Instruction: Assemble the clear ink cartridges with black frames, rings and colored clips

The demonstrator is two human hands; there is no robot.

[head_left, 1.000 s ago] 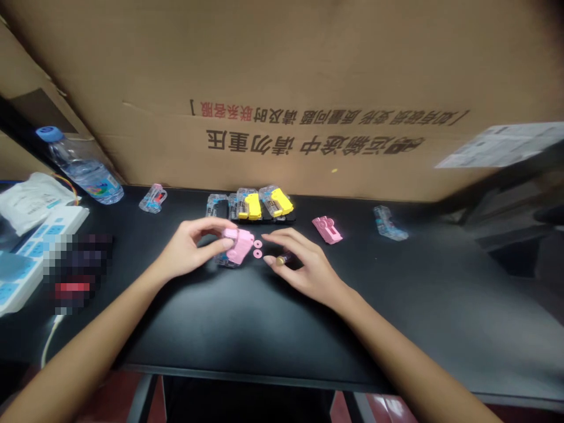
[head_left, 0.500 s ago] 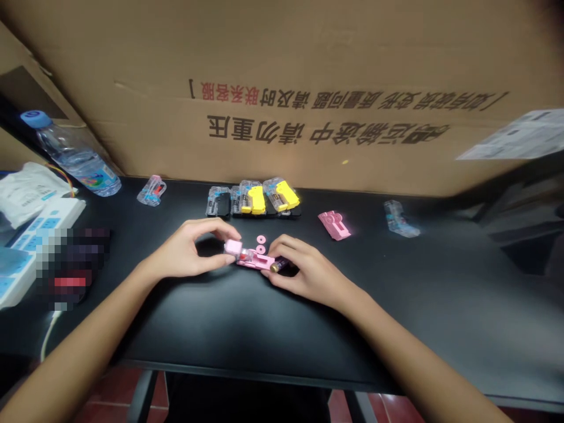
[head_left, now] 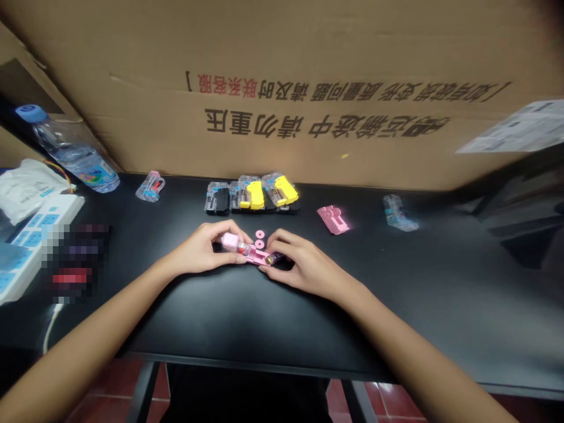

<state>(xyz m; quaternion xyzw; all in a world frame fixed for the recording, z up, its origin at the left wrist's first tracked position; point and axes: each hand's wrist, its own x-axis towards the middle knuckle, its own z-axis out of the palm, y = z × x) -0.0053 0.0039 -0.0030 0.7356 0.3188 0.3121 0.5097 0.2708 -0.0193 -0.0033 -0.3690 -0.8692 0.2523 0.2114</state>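
My left hand point(head_left: 207, 254) pinches the left end of a small pink plastic toy piece point(head_left: 244, 248) that lies flat on the black table point(head_left: 247, 317). My right hand point(head_left: 302, 265) is closed on a small battery point(head_left: 274, 257) with a gold tip, and presses it against the right end of the pink piece. Two small pink rings point(head_left: 259, 238) lie on the table just behind the piece, between my hands.
A row of clear packs with yellow and black toy parts point(head_left: 251, 196) lies behind my hands. A loose pink part point(head_left: 333, 218), two clear packs point(head_left: 399, 214) point(head_left: 150, 187), a water bottle point(head_left: 73, 154) and a power strip point(head_left: 26, 247) sit around. A cardboard wall point(head_left: 308, 88) closes the back.
My left hand laid the pink piece down flat from a raised hold. My right hand picked up the battery and brought it to the piece's right end.
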